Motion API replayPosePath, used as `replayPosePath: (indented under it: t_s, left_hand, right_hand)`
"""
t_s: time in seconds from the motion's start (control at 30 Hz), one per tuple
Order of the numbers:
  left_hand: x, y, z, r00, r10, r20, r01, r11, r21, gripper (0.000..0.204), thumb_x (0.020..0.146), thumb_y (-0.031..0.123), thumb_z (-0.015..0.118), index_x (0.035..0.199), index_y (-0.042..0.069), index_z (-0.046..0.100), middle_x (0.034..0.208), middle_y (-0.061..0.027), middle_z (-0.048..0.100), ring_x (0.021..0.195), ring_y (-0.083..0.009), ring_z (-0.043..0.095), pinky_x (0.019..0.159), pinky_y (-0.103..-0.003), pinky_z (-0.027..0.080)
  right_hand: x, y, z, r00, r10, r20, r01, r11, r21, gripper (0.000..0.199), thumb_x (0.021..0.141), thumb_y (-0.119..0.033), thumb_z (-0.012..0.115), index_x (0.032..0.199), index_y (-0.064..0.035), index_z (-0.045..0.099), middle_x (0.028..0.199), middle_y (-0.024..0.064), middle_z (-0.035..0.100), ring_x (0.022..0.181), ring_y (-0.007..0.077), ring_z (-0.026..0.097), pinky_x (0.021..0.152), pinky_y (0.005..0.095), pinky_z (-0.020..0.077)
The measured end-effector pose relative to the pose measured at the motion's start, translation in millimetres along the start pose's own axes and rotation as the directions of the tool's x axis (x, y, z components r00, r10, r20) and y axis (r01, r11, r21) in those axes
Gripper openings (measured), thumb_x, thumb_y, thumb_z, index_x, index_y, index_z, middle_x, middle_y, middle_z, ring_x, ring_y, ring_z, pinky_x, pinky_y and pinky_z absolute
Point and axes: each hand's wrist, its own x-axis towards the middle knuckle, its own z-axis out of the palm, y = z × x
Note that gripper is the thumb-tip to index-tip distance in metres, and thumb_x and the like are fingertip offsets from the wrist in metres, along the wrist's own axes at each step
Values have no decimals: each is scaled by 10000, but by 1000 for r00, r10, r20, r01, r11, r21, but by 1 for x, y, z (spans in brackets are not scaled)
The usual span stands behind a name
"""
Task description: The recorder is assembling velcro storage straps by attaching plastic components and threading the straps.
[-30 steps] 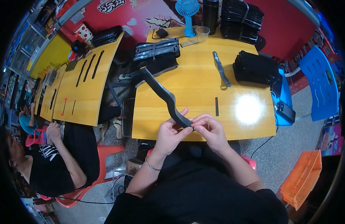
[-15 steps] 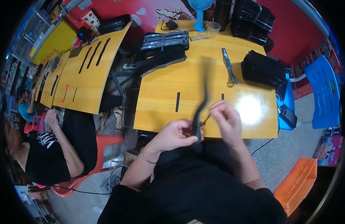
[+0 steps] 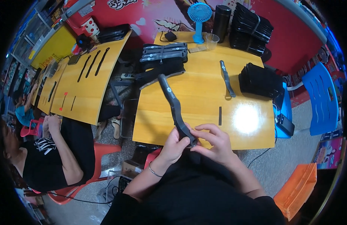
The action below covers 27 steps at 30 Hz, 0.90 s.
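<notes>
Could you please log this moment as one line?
left hand: holding dark strap; right hand: at strap's lower end; table: another strap, short black strip

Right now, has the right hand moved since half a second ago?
Yes: against the short black strip on the table, the right hand has moved left and down the picture, nearer the held strap.

A small handwork workshop is suggested by the yellow table [image 3: 162, 108], on which bundled grey straps [image 3: 164, 53] and a bound black stack [image 3: 250, 32] are piled, and by a second table [image 3: 83, 101], where dark straps [image 3: 93, 63] are laid out and a co-worker [image 3: 42, 165] is seated; shop-like shelves [image 3: 21, 47] are seen at far left
</notes>
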Motion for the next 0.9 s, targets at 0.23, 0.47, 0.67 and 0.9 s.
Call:
replayPosePath:
  t_s: [0.23, 0.47, 0.67, 0.9]
  left_hand:
    - [2, -6, 1, 991, 128, -39, -110, 947, 301, 157, 911, 77, 415, 1057, 18, 422, 830, -30, 515, 681, -76, 514, 601, -216, 449]
    - [8, -7, 8, 976, 166, -139, -119, 947, 298, 166, 928, 148, 499, 1028, 21, 460, 785, 6, 518, 636, -49, 493, 561, -191, 430]
    - [3, -6, 10, 997, 59, -48, -40, 943, 330, 176, 944, 177, 458, 1023, 20, 452, 730, -9, 519, 586, -66, 514, 524, -204, 423]
    - [-29, 28, -28, 930, -286, 232, 126, 839, 529, 150, 953, 165, 388, 883, 38, 422, 666, -35, 508, 552, -102, 493, 517, -228, 419]
  right_hand:
    - [2, 8, 6, 998, -1, -55, 7, 995, 103, 475, 631, -196, 795, 1056, -46, 646, 966, 101, 612, 850, 213, 611, 708, 270, 487]
    - [1, 3, 17, 984, 143, -104, -124, 977, 171, 435, 683, -128, 756, 1087, -35, 625, 937, 107, 611, 827, 230, 628, 714, 287, 504]
    - [-2, -1, 14, 964, 173, -203, -144, 979, 147, 299, 750, 25, 630, 1039, -49, 645, 881, 130, 646, 780, 221, 633, 665, 286, 507]
    - [29, 16, -71, 941, 216, -261, -198, 976, 94, 138, 796, 77, 542, 859, -1, 637, 878, 90, 659, 824, 144, 619, 742, 245, 476]
